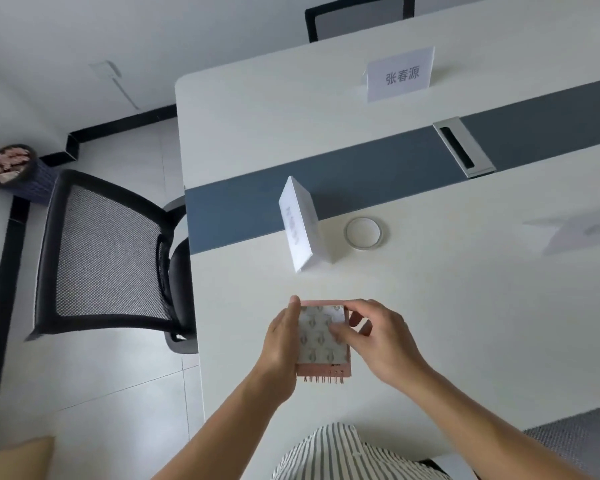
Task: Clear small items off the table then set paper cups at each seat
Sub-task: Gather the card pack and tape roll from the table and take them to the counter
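A pink board with a row of pins along its near edge and a grey patterned sheet on top is held just above the near part of the table. The left hand grips the board's left side and the right hand pinches the sheet's far right corner. Just beyond stands a folded name card with a clear ring beside it, and a mesh chair is at the table's left end.
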The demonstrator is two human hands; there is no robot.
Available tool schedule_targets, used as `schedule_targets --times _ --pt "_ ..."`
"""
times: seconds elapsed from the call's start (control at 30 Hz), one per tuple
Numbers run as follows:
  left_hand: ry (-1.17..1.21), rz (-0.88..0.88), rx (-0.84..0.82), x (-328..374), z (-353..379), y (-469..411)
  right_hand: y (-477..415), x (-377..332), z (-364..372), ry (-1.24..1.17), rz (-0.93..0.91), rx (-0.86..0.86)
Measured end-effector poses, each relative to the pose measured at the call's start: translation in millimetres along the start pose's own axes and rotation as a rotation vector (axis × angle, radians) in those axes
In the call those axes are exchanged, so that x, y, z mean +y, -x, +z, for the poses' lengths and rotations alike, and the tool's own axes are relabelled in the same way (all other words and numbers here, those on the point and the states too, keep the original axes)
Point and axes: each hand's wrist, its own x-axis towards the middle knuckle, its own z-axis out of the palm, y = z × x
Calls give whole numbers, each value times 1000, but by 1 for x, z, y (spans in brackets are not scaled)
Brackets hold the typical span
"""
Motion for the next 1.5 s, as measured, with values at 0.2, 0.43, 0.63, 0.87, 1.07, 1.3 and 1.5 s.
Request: schedule_targets --times 0.2,0.43,0.63,0.87,1.07,1.3,1.5 --pt "6 -9 89 -2 -19 -14 -76 31 -17 100 86 121" --pt "-62 -49 73 -4 -54 -16 -212 75 -16 567 163 75" --pt "-195 -68 82 -8 -69 -12 -232 83 2 676 139 88" --pt "-276 63 86 5 -66 -17 -164 72 -21 -52 397 96" --pt "-255 116 -33 9 -68 1 -51 65 -30 -399 523 149" --pt "-463 176 -243 -18 -101 26 91 54 9 -480 608 228" --pt "-626 154 -363 -45 -95 58 197 56 49 -691 608 429"
